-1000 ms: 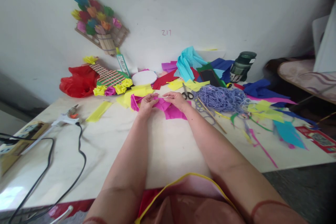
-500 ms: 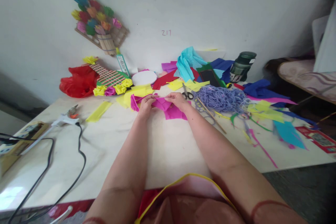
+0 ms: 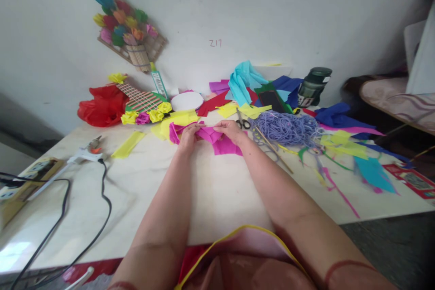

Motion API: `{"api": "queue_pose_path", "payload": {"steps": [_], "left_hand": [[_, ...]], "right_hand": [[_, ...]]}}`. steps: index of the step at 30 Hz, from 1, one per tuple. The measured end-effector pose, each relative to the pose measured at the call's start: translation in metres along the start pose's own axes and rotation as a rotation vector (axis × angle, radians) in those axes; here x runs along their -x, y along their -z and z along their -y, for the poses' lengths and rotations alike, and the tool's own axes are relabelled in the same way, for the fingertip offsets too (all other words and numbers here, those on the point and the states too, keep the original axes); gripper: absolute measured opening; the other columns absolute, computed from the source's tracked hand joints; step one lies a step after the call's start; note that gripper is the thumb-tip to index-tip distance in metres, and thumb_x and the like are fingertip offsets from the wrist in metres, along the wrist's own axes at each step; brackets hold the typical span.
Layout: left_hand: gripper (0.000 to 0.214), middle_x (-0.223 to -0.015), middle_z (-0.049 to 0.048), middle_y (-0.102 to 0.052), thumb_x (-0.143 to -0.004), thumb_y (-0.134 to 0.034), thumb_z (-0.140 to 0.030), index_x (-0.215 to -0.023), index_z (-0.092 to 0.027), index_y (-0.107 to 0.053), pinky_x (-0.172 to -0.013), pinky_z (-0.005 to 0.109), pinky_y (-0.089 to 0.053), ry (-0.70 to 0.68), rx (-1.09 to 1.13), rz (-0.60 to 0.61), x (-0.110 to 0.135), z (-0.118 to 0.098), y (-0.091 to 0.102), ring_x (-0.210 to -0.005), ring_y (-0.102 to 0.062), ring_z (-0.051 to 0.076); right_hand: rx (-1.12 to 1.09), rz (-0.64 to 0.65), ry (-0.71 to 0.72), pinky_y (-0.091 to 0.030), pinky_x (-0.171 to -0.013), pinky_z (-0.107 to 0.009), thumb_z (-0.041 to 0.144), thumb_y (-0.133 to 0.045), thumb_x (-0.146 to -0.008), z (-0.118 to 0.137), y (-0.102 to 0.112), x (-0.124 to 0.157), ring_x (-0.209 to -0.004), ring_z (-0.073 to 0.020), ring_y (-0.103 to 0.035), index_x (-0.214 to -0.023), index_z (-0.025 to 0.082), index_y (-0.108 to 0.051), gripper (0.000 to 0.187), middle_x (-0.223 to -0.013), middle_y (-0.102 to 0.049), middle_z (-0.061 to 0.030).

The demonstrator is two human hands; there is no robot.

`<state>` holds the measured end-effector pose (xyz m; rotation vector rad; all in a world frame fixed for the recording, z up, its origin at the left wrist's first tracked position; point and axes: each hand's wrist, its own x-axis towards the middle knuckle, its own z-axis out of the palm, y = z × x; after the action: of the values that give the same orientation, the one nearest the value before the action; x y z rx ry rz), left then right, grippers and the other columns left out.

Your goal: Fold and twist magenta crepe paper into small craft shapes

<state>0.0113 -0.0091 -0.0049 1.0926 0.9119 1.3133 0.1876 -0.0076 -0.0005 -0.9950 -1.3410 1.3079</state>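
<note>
A crumpled sheet of magenta tissue paper (image 3: 222,144) lies on the pale table (image 3: 142,181) in front of me. My left hand (image 3: 189,137) pinches its left part, fingers closed on the paper. My right hand (image 3: 231,131) grips its upper right part, fingers curled on it. The two hands sit close together over the sheet. Yellow paper (image 3: 176,120) lies just behind the hands.
Scissors (image 3: 242,121), a purple yarn heap (image 3: 287,128) and a wooden stick (image 3: 273,149) lie to the right among coloured scraps. A glue gun (image 3: 84,153) with black cable (image 3: 102,199) and a power strip (image 3: 23,176) sit left. A red bag (image 3: 102,105), paper flowers and a green jar (image 3: 312,85) stand at the wall.
The fingers of both hands have shifted slightly on the magenta paper, drawing a little closer; nothing else has moved.
</note>
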Motion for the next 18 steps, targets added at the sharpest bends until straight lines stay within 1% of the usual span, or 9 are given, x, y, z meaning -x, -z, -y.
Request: {"api": "queue_pose_path", "payload": {"steps": [3,6,9,12,18], "left_hand": [[0.027,-0.071,0.0047,-0.064,-0.064,-0.065,-0.035,-0.078,-0.012,-0.066,-0.058,0.029,-0.049,0.004,0.018,-0.01,0.0006,0.0002,-0.0018,-0.065,-0.06,0.017],[0.031,-0.062,0.0018,-0.06,-0.064,-0.07,-0.042,-0.075,-0.013,-0.063,-0.052,0.025,-0.044,0.016,-0.013,0.023,0.0019,0.0014,-0.0023,-0.054,-0.055,0.013],[0.031,-0.052,-0.002,-0.053,-0.062,-0.075,-0.041,-0.069,-0.015,-0.06,-0.043,0.023,-0.035,0.035,-0.069,0.06,0.0028,0.0032,-0.0003,-0.044,-0.047,0.009],[0.03,-0.047,-0.0034,-0.049,-0.062,-0.076,-0.04,-0.063,-0.016,-0.057,-0.038,0.022,-0.026,0.019,-0.114,0.079,0.0026,0.005,0.0029,-0.038,-0.04,0.007],[0.03,-0.049,-0.0031,-0.05,-0.065,-0.074,-0.04,-0.064,-0.015,-0.058,-0.037,0.021,-0.025,-0.019,-0.158,0.115,0.0025,0.0059,0.0055,-0.038,-0.04,0.006]], "right_hand": [[0.002,0.008,0.021,-0.042,-0.052,-0.024,0.03,-0.071,-0.06,-0.0013,0.0004,-0.0008,-0.048,-0.0102,-0.05,-0.069,0.016,-0.065,0.018,-0.055,-0.06,0.0029],[0.015,0.011,0.034,-0.042,-0.052,-0.024,0.031,-0.071,-0.059,-0.0006,-0.0002,-0.0001,-0.05,-0.0103,-0.051,-0.069,0.017,-0.065,0.018,-0.055,-0.06,0.003],[0.031,0.014,0.034,-0.042,-0.053,-0.024,0.03,-0.071,-0.059,0.0017,-0.0012,0.0016,-0.051,-0.0105,-0.051,-0.069,0.016,-0.066,0.018,-0.055,-0.06,0.003],[0.058,0.028,0.028,-0.041,-0.052,-0.024,0.03,-0.07,-0.059,0.0029,-0.0014,0.0023,-0.05,-0.0103,-0.05,-0.068,0.016,-0.065,0.017,-0.054,-0.059,0.0034],[0.13,0.024,0.089,-0.039,-0.06,-0.024,0.03,-0.07,-0.058,-0.0002,0.0026,-0.0016,-0.057,-0.0097,-0.05,-0.067,0.015,-0.067,0.018,-0.061,-0.062,0.0025]]}}
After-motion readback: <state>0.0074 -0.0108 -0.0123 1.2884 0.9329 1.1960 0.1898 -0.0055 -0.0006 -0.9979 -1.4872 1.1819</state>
